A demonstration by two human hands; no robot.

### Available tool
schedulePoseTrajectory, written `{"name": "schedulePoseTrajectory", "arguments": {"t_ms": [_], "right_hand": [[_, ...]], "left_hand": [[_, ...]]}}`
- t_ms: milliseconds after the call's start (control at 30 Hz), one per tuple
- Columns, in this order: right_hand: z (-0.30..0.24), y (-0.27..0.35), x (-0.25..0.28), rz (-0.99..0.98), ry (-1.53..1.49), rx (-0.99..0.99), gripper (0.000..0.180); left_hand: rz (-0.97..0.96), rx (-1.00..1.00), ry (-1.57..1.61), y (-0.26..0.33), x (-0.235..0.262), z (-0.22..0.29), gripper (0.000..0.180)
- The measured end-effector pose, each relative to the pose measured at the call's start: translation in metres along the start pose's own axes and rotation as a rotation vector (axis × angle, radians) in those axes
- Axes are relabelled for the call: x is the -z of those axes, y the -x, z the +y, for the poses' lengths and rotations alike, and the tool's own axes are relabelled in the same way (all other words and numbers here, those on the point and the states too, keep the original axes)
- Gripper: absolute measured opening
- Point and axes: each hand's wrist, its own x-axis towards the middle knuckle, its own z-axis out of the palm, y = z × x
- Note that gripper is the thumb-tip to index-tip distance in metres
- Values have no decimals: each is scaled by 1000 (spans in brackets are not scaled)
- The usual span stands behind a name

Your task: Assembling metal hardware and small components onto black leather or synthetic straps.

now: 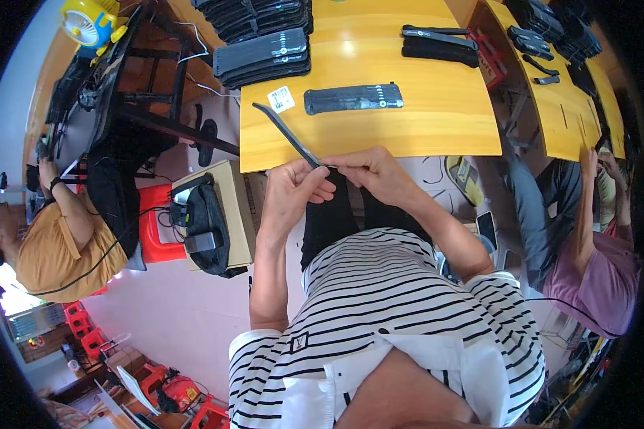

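My left hand (pixel 291 194) is closed round the near end of a flat black strip (pixel 286 130), which slants up and away to the left over the table's near edge. Thumb and fingers of my right hand (pixel 379 173) pinch together at that same near end, touching the left fingertips. The exact grip there is partly hidden by the fingers. Beyond my hands, a flat black piece with white print (pixel 353 99) lies on the yellow wooden table (pixel 436 129). A small white printed card (pixel 281 99) lies left of it.
Stacks of similar black pieces (pixel 261 56) stand at the table's far left, a smaller pile (pixel 438 46) far right. A cardboard box (pixel 232 207) holding a black bag is left of me. One person (pixel 71 243) works at left, another (pixel 594 275) at a table on the right.
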Motion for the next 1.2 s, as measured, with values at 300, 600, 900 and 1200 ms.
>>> {"name": "schedulePoseTrajectory", "arguments": {"t_ms": [300, 600, 900, 1200], "right_hand": [[-3, 0, 3, -90, -406, -129, 27], [-18, 15, -8, 40, -357, -136, 28], [-34, 22, 8, -75, 128, 207, 16], [-42, 40, 16, -122, 215, 221, 14]], "left_hand": [[57, -73, 41, 7, -4, -1, 20], [169, -150, 173, 14, -19, -7, 20], [-29, -73, 144, 37, -21, 4, 20], [-278, -60, 292, 42, -31, -4, 18]]}}
